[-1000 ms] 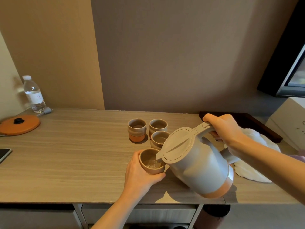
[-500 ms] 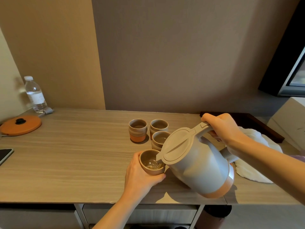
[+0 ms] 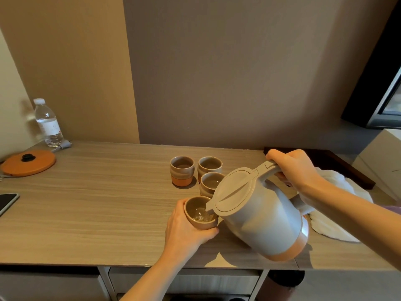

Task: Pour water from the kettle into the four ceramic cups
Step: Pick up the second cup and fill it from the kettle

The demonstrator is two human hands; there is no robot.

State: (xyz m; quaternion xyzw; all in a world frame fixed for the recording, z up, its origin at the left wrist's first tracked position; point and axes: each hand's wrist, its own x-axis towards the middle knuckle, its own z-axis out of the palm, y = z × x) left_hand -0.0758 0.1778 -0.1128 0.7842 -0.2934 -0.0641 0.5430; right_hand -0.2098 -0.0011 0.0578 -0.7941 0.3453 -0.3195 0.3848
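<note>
Water is rising in the cup near the worktop's front edge, higher than a second ago, so this fill is probably nearing done. Left hand fingers are wrapping the cup; right hand fingers are gripping the tilted kettle.

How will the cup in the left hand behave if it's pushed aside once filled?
The ceramic cup looks squat and handleless, so it probably slides rather than tips. Likely rigid and breakable if knocked. The water visible inside may slosh over the rim.

Two slender forearms, bare along all that shows, end in a bare left hand and right hand.
</note>
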